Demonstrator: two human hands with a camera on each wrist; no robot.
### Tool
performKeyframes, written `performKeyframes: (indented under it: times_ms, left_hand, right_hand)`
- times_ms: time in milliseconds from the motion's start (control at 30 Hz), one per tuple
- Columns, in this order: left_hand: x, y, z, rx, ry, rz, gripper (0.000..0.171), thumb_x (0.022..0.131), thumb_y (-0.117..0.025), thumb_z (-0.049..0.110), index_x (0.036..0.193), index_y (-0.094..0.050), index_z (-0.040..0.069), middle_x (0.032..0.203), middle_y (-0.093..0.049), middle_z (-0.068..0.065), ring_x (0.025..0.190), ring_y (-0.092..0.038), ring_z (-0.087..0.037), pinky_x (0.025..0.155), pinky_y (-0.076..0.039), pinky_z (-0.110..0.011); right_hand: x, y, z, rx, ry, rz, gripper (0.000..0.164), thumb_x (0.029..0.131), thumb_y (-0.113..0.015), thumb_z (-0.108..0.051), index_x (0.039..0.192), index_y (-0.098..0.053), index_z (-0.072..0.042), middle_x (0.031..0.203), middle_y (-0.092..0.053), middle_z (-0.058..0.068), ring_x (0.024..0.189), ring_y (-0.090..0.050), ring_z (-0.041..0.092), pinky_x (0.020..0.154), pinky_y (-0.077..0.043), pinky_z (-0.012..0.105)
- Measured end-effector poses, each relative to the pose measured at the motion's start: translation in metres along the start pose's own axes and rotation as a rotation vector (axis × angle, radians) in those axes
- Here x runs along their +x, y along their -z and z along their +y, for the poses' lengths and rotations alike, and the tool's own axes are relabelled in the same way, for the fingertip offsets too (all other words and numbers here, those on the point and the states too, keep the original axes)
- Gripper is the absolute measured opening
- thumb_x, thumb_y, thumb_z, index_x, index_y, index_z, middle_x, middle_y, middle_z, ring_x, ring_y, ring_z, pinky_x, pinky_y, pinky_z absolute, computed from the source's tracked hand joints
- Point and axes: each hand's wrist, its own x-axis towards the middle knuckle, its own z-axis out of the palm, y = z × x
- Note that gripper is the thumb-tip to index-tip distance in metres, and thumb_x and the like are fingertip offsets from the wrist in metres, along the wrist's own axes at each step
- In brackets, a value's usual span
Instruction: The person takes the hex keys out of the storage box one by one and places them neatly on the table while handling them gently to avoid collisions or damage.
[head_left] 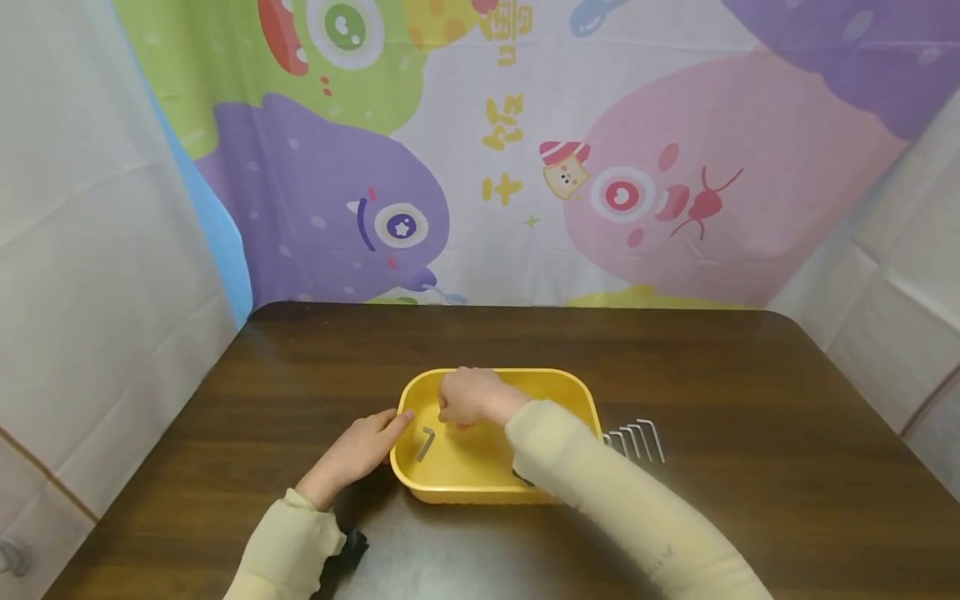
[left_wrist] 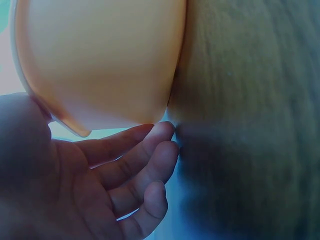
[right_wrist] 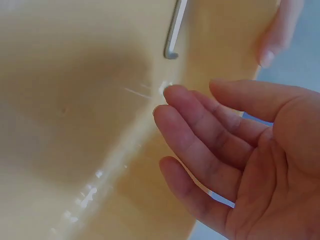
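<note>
A yellow plastic basin (head_left: 472, 462) stands on the table. My left hand (head_left: 358, 450) holds its left end, the thumb over the rim and the fingers against the outer wall (left_wrist: 110, 60). Inside, near that end, lies one L-shaped hex key (head_left: 425, 445). My right hand (head_left: 472, 397) is over the basin's inside, right of and beyond this key. In the right wrist view, its fingers (right_wrist: 187, 135) are loosely bent with nothing between them, a little away from the hex key (right_wrist: 175, 30).
Several more hex keys (head_left: 651, 440) lie in a row on the dark wooden table (head_left: 750, 467), just right of the basin; my right forearm crosses the basin's right part. A cartoon-printed cloth (head_left: 510, 250) hangs behind the table, with pale cloth on both sides.
</note>
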Motion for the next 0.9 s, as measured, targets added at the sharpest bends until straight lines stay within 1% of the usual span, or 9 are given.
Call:
performKeyframes:
  times_ms: [100, 167, 233, 333, 467, 667, 900]
  left_hand:
    - [0.0, 0.0, 0.0, -0.003, -0.008, 0.003, 0.04, 0.096, -0.038, 0.042, 0.105, -0.059, 0.009, 0.067, -0.055, -0.001, 0.061, -0.052, -0.015, 0.06, -0.04, -0.027]
    - [-0.001, 0.0, 0.0, -0.004, -0.012, 0.005, 0.04, 0.096, -0.038, 0.042, 0.104, -0.059, 0.009, 0.066, -0.055, -0.001, 0.061, -0.051, -0.014, 0.06, -0.04, -0.027]
    - [-0.001, 0.0, 0.0, -0.003, -0.018, 0.008, 0.04, 0.096, -0.038, 0.043, 0.103, -0.059, 0.01, 0.064, -0.054, -0.001, 0.059, -0.05, -0.014, 0.059, -0.039, -0.027]
    - [-0.001, 0.001, 0.0, -0.002, -0.021, 0.009, 0.039, 0.096, -0.038, 0.043, 0.101, -0.059, 0.01, 0.062, -0.052, -0.001, 0.058, -0.049, -0.014, 0.058, -0.038, -0.027]
    - [-0.001, 0.0, 0.0, -0.002, -0.018, 0.01, 0.037, 0.096, -0.039, 0.041, 0.098, -0.059, 0.01, 0.061, -0.051, -0.001, 0.056, -0.048, -0.014, 0.057, -0.038, -0.027]
    - [-0.001, 0.0, 0.0, -0.004, -0.019, 0.014, 0.037, 0.096, -0.039, 0.041, 0.097, -0.059, 0.01, 0.061, -0.051, -0.001, 0.057, -0.048, -0.014, 0.057, -0.038, -0.027]
    - [-0.001, 0.0, 0.0, -0.015, -0.015, 0.01, 0.041, 0.095, -0.038, 0.044, 0.101, -0.06, 0.01, 0.064, -0.054, 0.0, 0.059, -0.051, -0.014, 0.059, -0.039, -0.027]
  right_hand:
    - [0.005, -0.004, -0.002, -0.016, -0.005, -0.005, 0.024, 0.084, -0.062, -0.03, 0.063, -0.06, -0.017, 0.057, -0.058, -0.008, 0.058, -0.048, 0.008, 0.056, -0.04, 0.026]
    - [0.008, -0.007, -0.004, -0.029, -0.013, -0.004, 0.023, 0.083, -0.063, -0.031, 0.064, -0.059, -0.018, 0.06, -0.056, -0.008, 0.059, -0.048, 0.009, 0.056, -0.04, 0.027]
    - [0.009, -0.011, -0.005, -0.044, -0.025, -0.005, 0.021, 0.082, -0.064, -0.033, 0.068, -0.059, -0.019, 0.064, -0.056, -0.008, 0.061, -0.049, 0.01, 0.06, -0.041, 0.028]
    - [0.01, -0.015, -0.008, -0.086, -0.038, -0.003, 0.022, 0.082, -0.064, -0.036, 0.07, -0.059, -0.018, 0.069, -0.057, -0.006, 0.065, -0.052, 0.012, 0.064, -0.044, 0.032]
    - [0.012, -0.02, -0.011, -0.13, -0.045, 0.012, 0.026, 0.081, -0.063, -0.039, 0.069, -0.057, -0.017, 0.073, -0.058, -0.003, 0.07, -0.055, 0.014, 0.069, -0.047, 0.037]
    - [0.013, -0.024, -0.011, -0.166, -0.05, 0.043, 0.028, 0.079, -0.066, -0.041, 0.066, -0.055, -0.017, 0.082, -0.062, 0.0, 0.081, -0.059, 0.018, 0.074, -0.047, 0.038]
    - [0.015, -0.026, -0.011, -0.137, -0.055, 0.039, 0.028, 0.082, -0.062, -0.041, 0.068, -0.057, -0.018, 0.078, -0.06, -0.002, 0.078, -0.058, 0.017, 0.072, -0.046, 0.038]
